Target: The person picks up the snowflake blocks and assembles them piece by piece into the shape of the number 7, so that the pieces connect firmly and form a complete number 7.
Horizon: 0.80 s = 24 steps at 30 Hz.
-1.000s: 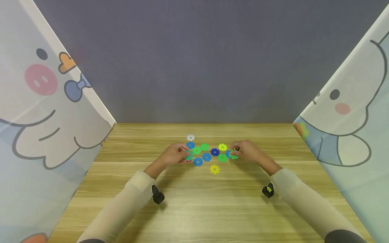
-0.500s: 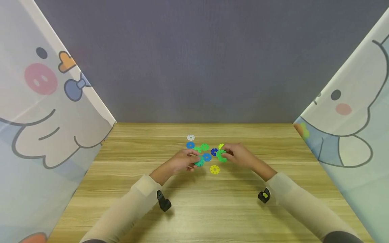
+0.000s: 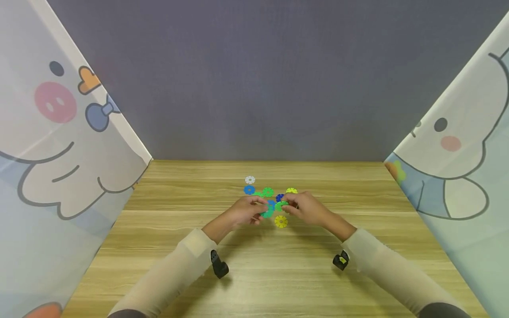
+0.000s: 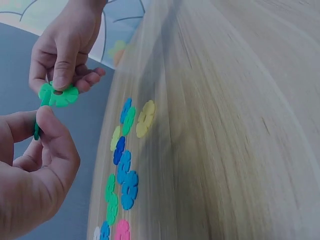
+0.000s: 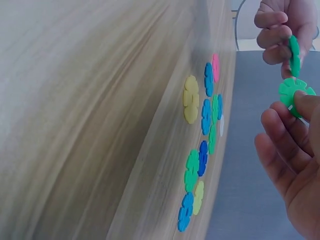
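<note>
Two notched plastic snowflake discs are held up over the table, their edges right at each other. My left hand (image 3: pixel 248 212) pinches a teal-green disc (image 5: pixel 295 56) between thumb and forefinger, seen nearly edge-on in both wrist views. Between the thumb and fingers of my right hand (image 3: pixel 312 210) is a brighter green disc (image 4: pixel 69 96), its flat face toward the left wrist camera. Below the hands lie more discs, among them a yellow one (image 3: pixel 281 221), a dark blue one (image 5: pixel 202 158) and a pink one (image 4: pixel 122 230). The hands partly cover this group in the head view.
Toward the back of the wooden table (image 3: pixel 274 282) lie a white disc (image 3: pixel 249 179), a blue disc (image 3: pixel 249 190), a green disc (image 3: pixel 268 191) and a pale yellow disc (image 3: pixel 291 191). A grey panel (image 3: pixel 266 79) stands behind, with cartoon-printed sheets on both sides.
Both hands have come inward from the sides of the group to its middle, each bringing a green disc, and the two discs now meet. The discs on the table appear unmoved.
</note>
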Available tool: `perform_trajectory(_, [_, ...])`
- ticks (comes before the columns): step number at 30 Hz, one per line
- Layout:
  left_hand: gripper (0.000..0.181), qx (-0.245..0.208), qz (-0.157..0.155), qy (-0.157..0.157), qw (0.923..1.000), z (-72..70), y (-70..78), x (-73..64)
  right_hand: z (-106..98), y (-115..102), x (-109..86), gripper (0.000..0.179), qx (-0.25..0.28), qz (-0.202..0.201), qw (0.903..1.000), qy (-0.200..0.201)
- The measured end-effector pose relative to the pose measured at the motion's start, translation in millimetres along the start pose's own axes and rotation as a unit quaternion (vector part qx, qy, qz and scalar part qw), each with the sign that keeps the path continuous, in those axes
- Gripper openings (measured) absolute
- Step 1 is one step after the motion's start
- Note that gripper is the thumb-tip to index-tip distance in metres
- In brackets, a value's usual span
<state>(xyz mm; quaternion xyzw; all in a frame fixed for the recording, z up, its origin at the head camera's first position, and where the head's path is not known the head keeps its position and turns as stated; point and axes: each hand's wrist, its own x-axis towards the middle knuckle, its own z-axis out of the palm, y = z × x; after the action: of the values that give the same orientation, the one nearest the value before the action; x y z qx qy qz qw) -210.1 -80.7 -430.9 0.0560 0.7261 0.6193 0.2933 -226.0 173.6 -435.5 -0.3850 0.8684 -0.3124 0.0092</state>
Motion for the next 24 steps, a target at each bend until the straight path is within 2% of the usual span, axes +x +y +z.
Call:
perform_trajectory(14, [0.03,-0.012,0.004,-0.003,0.9999,4.0,3.8,5.3,7.8,1.7,1.6,0.004,-0.007,0.02,0.9998,0.0])
perform_trajectory(19, [0.029,-0.022,0.001,0.011,0.9997,2.5,4.7,4.3,6.1,1.6,-0.3,0.006,0.002,0.008,0.9999,0.007])
perform_trajectory(24, [0.03,-0.012,0.006,0.002,0.9999,0.8,3.8,3.4,5.2,0.8,-0.3,0.007,0.004,0.001,1.0,0.009])
